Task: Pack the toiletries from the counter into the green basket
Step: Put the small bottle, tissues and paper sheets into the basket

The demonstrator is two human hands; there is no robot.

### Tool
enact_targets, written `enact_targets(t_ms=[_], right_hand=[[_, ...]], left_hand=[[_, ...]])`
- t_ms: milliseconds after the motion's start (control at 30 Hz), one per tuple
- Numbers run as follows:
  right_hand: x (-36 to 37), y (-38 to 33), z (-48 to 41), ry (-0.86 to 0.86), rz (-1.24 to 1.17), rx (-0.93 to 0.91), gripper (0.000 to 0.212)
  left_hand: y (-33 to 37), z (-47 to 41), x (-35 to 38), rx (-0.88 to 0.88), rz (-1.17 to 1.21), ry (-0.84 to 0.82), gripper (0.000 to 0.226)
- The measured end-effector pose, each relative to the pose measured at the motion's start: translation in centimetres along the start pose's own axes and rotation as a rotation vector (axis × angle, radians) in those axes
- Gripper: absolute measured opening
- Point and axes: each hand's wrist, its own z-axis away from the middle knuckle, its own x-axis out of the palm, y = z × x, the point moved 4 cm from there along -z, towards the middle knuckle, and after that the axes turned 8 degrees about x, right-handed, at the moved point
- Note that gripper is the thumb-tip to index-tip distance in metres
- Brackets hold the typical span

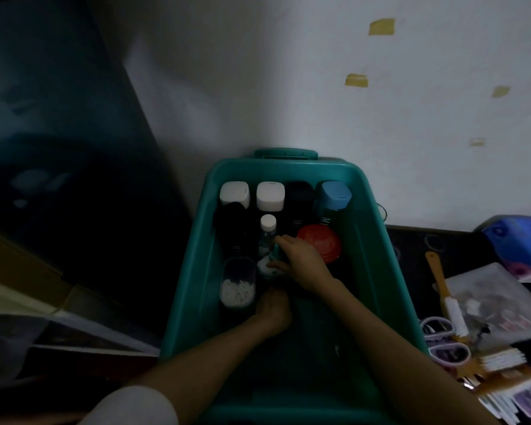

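The green basket (pixel 193 271) stands against the wall. Along its far end stand two white-capped bottles (pixel 234 193), a dark-capped bottle (pixel 298 194) and a blue-capped bottle (pixel 333 196). In front of them are a small clear bottle with a white cap (pixel 268 223), a red-lidded jar (pixel 318 242) and a clear tub of white pellets (pixel 238 286). My right hand (pixel 304 262) grips a small teal-and-white container (pixel 265 268) in the basket's middle. My left hand (pixel 272 308) reaches down just below it, its fingers hidden in shadow.
On the dark counter to the right lie a wooden-handled brush (pixel 442 289), a clear plastic bag (pixel 497 302), purple-handled scissors (pixel 442 338) and several small brushes (pixel 500 360). A white wall rises behind the basket. Dark furniture fills the left side.
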Motion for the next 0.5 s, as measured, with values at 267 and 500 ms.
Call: enact_targets(t_ms=[267,500], right_hand=[[-0.2,0.4,0.1,0.011,-0.069,0.053,0.043],[-0.4,1.0,-0.1,-0.083,-0.122,0.100,0.045]], left_hand=[[-0.3,-0.7,-0.5,0.013,-0.033,0.069,0.055],[-0.3,-0.8,-0.4,0.003,-0.030,0.078,0.060]])
